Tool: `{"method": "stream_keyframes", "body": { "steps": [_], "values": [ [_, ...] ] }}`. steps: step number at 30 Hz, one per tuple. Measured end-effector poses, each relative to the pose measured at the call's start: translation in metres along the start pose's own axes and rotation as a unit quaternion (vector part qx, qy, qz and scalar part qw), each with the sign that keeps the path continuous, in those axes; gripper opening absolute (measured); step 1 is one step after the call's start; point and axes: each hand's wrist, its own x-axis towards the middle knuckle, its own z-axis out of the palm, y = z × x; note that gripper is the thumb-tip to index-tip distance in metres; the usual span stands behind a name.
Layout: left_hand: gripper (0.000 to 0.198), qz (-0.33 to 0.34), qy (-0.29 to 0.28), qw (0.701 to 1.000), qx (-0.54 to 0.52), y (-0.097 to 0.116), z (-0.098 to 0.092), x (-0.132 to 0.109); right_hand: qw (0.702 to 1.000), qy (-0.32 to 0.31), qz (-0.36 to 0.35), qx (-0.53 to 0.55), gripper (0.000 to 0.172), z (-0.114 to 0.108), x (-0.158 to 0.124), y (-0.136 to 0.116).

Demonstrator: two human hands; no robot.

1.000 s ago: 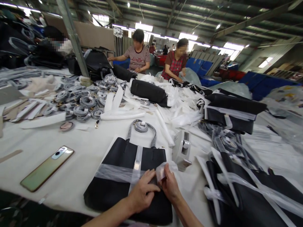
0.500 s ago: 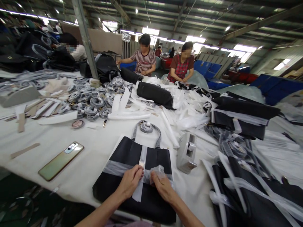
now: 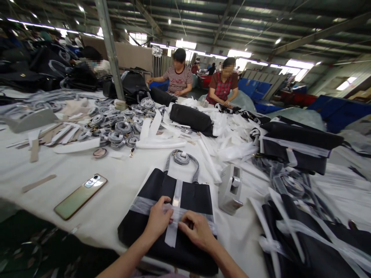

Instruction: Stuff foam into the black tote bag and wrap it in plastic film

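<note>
A black handbag (image 3: 189, 249) lies flat in front of me, its wrapped handles pointing away. A translucent wrapping strip (image 3: 203, 217) crosses it from side to side, and a narrow white strip (image 3: 171, 234) runs down its middle. My left hand (image 3: 158, 220) is closed on the crosswise strip just left of the middle, its index finger raised. My right hand (image 3: 198, 231) has curled fingers and a thumb pinching at the same strip on the right. The exact fingertip contact is partly hidden. A coiled, wrapped strap (image 3: 181, 157) sits inside the handle loop.
A tape dispenser (image 3: 230, 189) stands right of the bag; a phone (image 3: 81, 196) lies left. Wrapped straps (image 3: 123, 127) and white paper (image 3: 228, 135) are heaped beyond. More black bags (image 3: 319, 235) lie at right. Two co-workers (image 3: 223, 87) work across the table (image 3: 37, 166).
The bunched wrapping in my right hand now lies flatter across the bag's middle. My left fingers have opened slightly, and my right fingers have curled in closer. The view has shifted a little.
</note>
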Motion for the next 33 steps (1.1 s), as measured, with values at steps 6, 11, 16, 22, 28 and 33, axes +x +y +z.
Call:
{"method": "stream_keyframes", "body": {
  "steps": [6, 11, 16, 22, 28, 33],
  "values": [
    [0.015, -0.013, 0.025, 0.999, -0.046, -0.008, 0.001, 0.004, 0.999, 0.03, -0.026, 0.011, 0.023, -0.003, 0.0, 0.006],
    [0.016, -0.01, 0.038, 0.997, -0.069, -0.013, 0.001, 0.0, 0.995, -0.017, -0.025, -0.099, 0.029, 0.002, 0.002, 0.007],
    [0.019, -0.005, 0.054, 0.993, -0.103, -0.016, 0.003, -0.005, 0.975, -0.032, -0.028, -0.219, 0.034, 0.011, 0.003, 0.007],
    [0.027, -0.028, 0.09, 0.995, -0.031, -0.01, -0.013, -0.003, 0.954, -0.029, -0.04, -0.296, 0.037, 0.014, 0.003, 0.004],
    [0.03, 0.302, 0.125, 0.903, 0.278, 0.004, -0.03, -0.029, 0.954, -0.015, -0.055, -0.293, 0.033, 0.015, 0.005, 0.006],
    [0.06, 0.407, -0.037, 0.774, 0.484, -0.011, -0.011, -0.045, 0.951, -0.028, -0.049, -0.303, 0.028, 0.017, 0.005, 0.007]
  ]
}}
